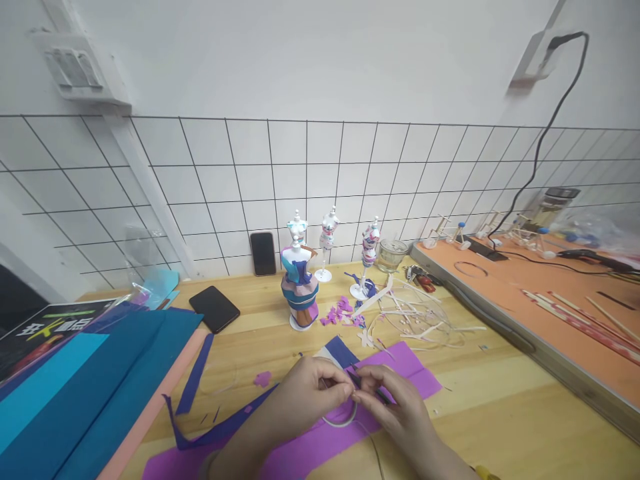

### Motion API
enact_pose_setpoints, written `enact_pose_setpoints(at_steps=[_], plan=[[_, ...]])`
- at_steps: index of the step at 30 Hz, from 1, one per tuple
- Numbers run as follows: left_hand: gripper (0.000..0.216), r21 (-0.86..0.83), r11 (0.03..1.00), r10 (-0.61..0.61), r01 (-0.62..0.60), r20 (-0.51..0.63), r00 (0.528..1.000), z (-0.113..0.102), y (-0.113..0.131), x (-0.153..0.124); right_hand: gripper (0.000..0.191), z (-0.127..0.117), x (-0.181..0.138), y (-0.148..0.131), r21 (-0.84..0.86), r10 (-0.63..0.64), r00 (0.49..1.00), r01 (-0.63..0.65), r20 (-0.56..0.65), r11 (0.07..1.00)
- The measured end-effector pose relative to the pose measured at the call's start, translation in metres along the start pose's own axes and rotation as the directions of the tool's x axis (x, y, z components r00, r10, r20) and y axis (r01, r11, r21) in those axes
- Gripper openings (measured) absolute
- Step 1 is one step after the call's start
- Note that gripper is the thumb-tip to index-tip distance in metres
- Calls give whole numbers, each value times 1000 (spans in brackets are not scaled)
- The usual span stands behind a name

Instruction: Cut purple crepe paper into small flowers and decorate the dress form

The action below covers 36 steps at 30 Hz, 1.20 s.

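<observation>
My left hand [305,393] and my right hand [395,403] meet low in the middle, fingers pinched together on a small dark blue paper piece [345,357]. A white tape ring [340,419] lies just under the fingers. Both hands hover over a purple paper sheet [400,363] on the wooden table [500,407]. A long dark blue strip [220,430] curls left of my left hand.
Several small mannequins stand behind, the nearest paper-dressed mannequin [299,287]. Two phones [214,308], blue paper sheets [85,393] at left, white paper offcuts [415,317], a glass [391,255], an orange board [550,293] with sticks and a cable at right.
</observation>
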<state>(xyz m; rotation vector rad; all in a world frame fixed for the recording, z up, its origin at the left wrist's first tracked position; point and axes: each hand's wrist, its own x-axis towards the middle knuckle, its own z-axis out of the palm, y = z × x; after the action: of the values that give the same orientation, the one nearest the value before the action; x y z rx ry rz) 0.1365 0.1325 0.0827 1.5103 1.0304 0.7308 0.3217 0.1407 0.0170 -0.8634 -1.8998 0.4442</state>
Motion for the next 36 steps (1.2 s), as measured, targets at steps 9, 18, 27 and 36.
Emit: enact_pose_setpoints(at_steps=[9,18,27,36], plan=[[22,317,935,150,-161,57,987,-6,7,-3,36,2,2,-4,25,79,994,-81,74,996],[24,475,848,222,-235,84,971,-4,8,-3,38,5,0,-1,76,158,983,-165,95,983],[23,412,903,163,-124,-60,985,-8,1,0,17,5,-2,-1,182,238,966,-254,102,950],[23,213,973,100,-86,-55,993,-9,-2,1,16,5,1,-11,295,375,919,-395,124,870]])
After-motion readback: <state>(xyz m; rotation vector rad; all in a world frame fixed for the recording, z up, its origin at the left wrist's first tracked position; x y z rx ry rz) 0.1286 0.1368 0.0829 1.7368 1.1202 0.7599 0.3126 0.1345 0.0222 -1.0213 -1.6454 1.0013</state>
